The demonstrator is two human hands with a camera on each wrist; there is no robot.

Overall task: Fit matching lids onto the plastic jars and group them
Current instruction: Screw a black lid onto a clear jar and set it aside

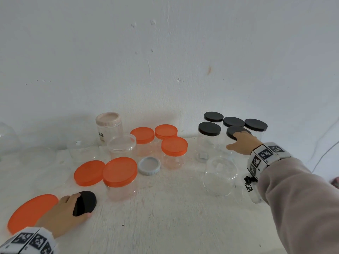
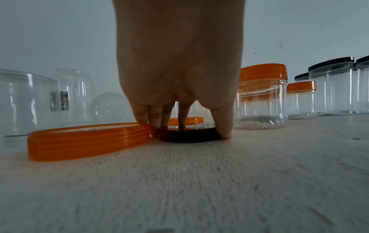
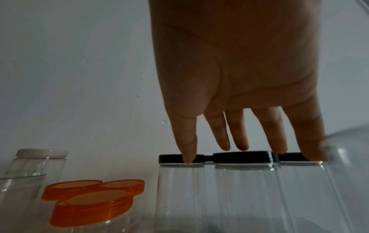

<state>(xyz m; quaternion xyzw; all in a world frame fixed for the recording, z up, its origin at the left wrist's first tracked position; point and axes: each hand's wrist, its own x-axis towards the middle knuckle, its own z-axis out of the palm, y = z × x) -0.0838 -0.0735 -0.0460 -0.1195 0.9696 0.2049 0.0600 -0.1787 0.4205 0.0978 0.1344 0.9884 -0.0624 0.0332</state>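
My left hand (image 1: pixel 80 206) grips a loose black lid (image 1: pixel 88 200) at the near left of the table, thumb on one edge and fingers on the other. In the left wrist view the left hand (image 2: pixel 187 126) holds this black lid (image 2: pixel 189 137) flat on the table. My right hand (image 1: pixel 236 141) reaches to the back right, where its straight fingers lie over the black lid (image 1: pixel 233 132) of a clear jar among several black-lidded jars (image 1: pixel 209 129). The right wrist view shows the right hand (image 3: pixel 245 148) spread just above that lid (image 3: pixel 243 157).
A large orange lid (image 1: pixel 31 211) lies against my left hand. Another loose orange lid (image 1: pixel 89 173), an orange-lidded jar (image 1: pixel 120 173) and a grey lid (image 1: pixel 149 165) are mid-table. Three orange-lidded jars (image 1: pixel 174 146) stand behind. An upturned clear jar (image 1: pixel 220 175) sits by my right forearm.
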